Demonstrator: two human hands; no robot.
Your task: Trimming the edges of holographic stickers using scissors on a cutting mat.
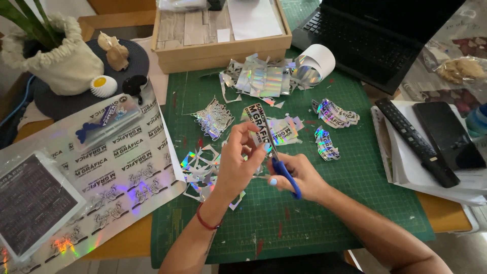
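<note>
My left hand [238, 160] pinches a small holographic sticker piece [255, 122] with black lettering, held upright above the green cutting mat [355, 167]. Blue-handled scissors [284, 172] are gripped in my right hand [299, 175], their blades pointing up into the sticker's right edge. Shiny offcuts [200, 170] lie on the mat just left of my hands. Cut stickers sit in small piles [335, 114] to the right and behind.
A large holographic sticker sheet [116, 167] lies left. A wooden tray [218, 35], a sticker roll [314, 63] and a laptop [375, 35] stand behind. A remote [416, 139] and a phone [446, 134] rest on papers at right. A potted plant [56, 56] is far left.
</note>
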